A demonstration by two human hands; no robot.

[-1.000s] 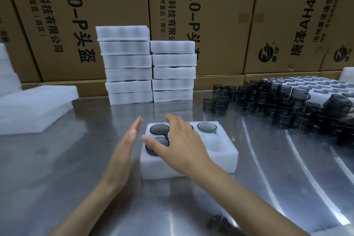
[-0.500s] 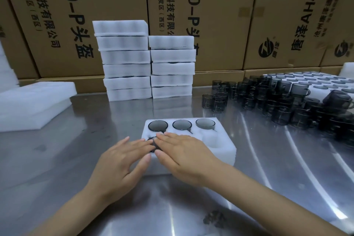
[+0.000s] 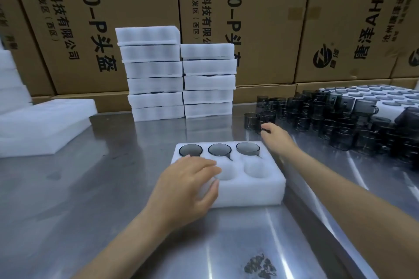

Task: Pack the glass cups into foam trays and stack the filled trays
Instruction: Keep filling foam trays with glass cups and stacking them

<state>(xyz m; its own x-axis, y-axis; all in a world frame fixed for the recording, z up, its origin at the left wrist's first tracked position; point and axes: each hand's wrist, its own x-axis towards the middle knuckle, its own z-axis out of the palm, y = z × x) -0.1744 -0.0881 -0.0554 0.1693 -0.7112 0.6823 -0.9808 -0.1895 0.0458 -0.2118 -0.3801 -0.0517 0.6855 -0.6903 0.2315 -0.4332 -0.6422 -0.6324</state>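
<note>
A white foam tray (image 3: 260,190) lies on the steel table in front of me. Its back row holds three dark glass cups (image 3: 219,149). The front middle and front right pockets are empty. My left hand (image 3: 188,179) lies flat over the front left pocket and hides it. My right hand (image 3: 275,137) is stretched to the back right, its fingertips curled on the rim of a loose glass cup (image 3: 266,118) at the near edge of a crowd of loose cups (image 3: 340,124).
Two stacks of filled foam trays (image 3: 154,75) (image 3: 208,79) stand behind the tray against a wall of cardboard boxes (image 3: 260,18). Foam slabs (image 3: 45,124) lie at the left. A large foam tray of cups (image 3: 385,97) sits far right.
My right hand left the tray and reached back right to the loose cups. My left hand stayed on the tray's front left corner.
</note>
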